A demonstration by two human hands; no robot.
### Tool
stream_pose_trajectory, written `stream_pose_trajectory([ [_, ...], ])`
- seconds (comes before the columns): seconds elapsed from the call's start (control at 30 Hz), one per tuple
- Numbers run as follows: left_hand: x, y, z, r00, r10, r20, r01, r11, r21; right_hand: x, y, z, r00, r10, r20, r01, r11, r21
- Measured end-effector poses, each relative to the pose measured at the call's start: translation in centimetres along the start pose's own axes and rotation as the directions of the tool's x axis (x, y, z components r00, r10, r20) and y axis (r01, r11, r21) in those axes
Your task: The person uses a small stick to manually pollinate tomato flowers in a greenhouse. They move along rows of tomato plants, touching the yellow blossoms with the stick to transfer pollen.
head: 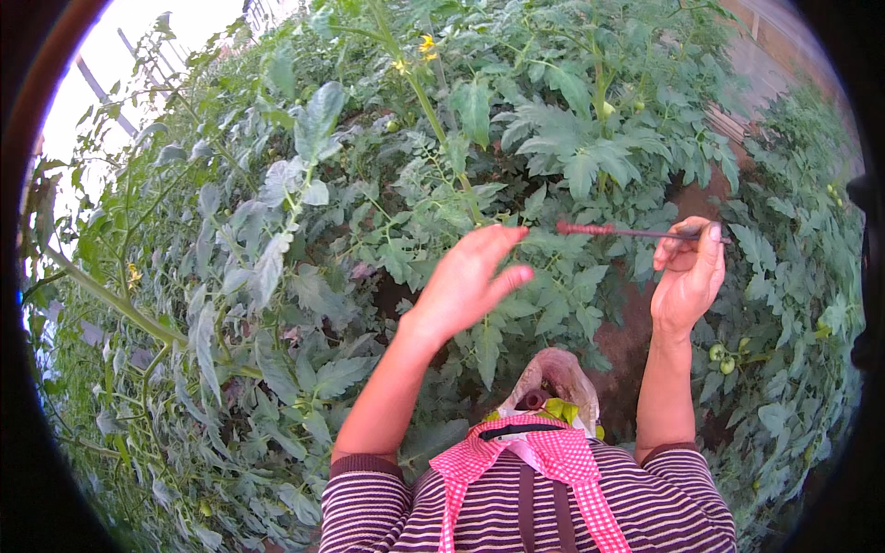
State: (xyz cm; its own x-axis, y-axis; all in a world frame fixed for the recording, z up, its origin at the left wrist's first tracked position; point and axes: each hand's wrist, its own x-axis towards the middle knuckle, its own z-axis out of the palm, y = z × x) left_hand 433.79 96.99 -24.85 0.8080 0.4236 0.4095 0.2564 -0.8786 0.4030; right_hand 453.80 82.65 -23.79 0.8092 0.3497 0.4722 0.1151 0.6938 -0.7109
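My right hand (688,273) pinches the plain end of a thin dark stick (639,233) between thumb and fingers. Dark red material, apparently twine or thread, is wrapped around the stick's far end (586,228), which points left. Just left of that tip is my left hand (477,269), empty, its thumb spread from the fingers. A tall tomato stem (439,128) rises behind my left fingers; whether they touch it cannot be told. At my chest hangs a whitish plastic bag (581,383), its mouth open, with a dark red roll (534,399) inside.
Dense tomato foliage (297,373) surrounds me on both sides. Yellow blossoms (427,47) top the stem ahead. Green tomatoes (726,363) hang at the right, near my forearm. A strip of brown soil (626,332) runs between the rows. A thick stem (138,314) leans out at left.
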Motion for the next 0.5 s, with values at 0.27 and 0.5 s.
stream_pose_trajectory([
  [0.27,-8.9,-2.1,11.0,0.865,-0.195,0.462,0.037,0.943,0.330,-1.6,4.1,-4.2,0.978,0.190,0.084,-0.138,0.896,-0.422],
  [0.5,-11.7,-4.9,12.7,0.832,-0.247,0.498,0.028,0.914,0.405,-2.8,6.8,-3.6,0.921,0.341,0.188,-0.205,0.835,-0.510],
])
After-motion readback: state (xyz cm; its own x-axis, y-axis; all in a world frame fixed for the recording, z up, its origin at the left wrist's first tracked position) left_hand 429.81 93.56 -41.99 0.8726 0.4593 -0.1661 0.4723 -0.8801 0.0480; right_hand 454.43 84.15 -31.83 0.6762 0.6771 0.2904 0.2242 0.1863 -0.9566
